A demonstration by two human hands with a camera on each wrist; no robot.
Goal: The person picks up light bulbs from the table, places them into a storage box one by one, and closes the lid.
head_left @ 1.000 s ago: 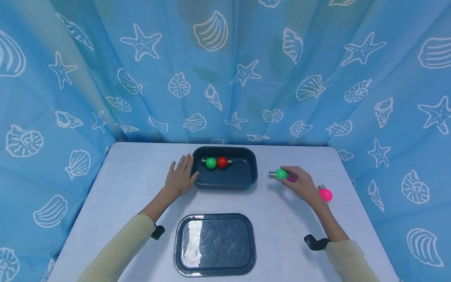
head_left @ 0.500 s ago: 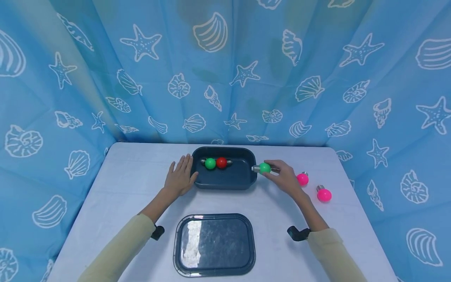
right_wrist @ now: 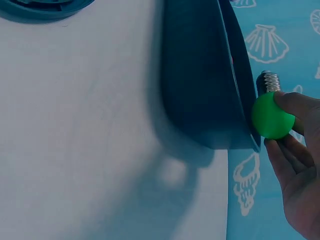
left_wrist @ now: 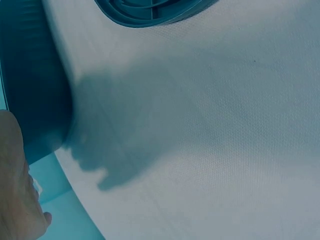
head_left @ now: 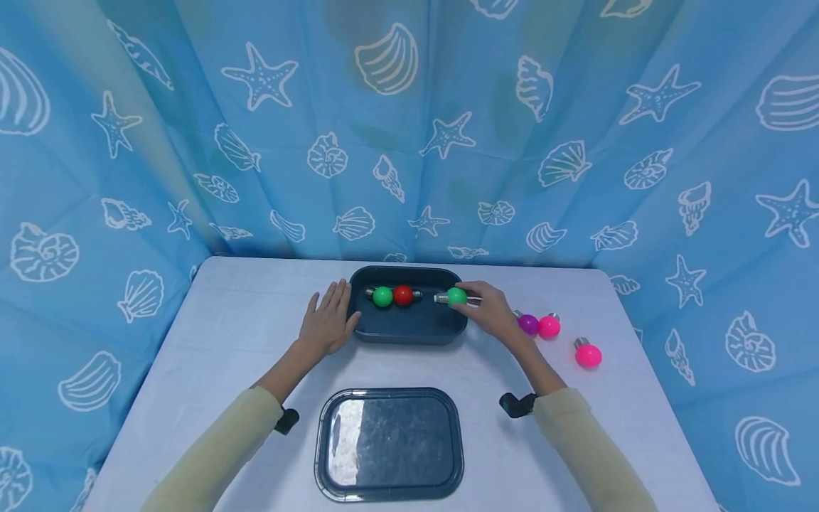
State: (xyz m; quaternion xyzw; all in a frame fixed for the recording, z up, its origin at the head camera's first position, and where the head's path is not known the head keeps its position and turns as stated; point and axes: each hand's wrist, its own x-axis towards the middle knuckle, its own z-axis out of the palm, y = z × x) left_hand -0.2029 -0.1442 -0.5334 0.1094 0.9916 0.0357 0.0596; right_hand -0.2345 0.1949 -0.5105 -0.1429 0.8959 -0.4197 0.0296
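A dark blue-grey rectangular box (head_left: 409,333) stands at the back of the table, with a green bulb (head_left: 382,296) and a red bulb (head_left: 403,295) lying side by side in it. My right hand (head_left: 491,310) pinches another green bulb (head_left: 456,297) between thumb and fingers at the box's right rim; its metal screw base points left over the inside. In the right wrist view this green bulb (right_wrist: 273,116) shows beside the rim. My left hand (head_left: 325,323) lies with straight fingers against the box's left end; in the left wrist view only part of the hand (left_wrist: 17,185) shows.
A dark lid (head_left: 389,444) lies in front of the box. Right of the box a purple bulb (head_left: 528,325) and a pink bulb (head_left: 549,327) lie together, with a second pink bulb (head_left: 588,355) farther right. A blue shell-print curtain (head_left: 409,142) hangs behind the white table.
My right hand has carried the green bulb leftward from the right side of the table to over the box's right end, uncovering the purple and pink bulbs. The left hand has stayed put.
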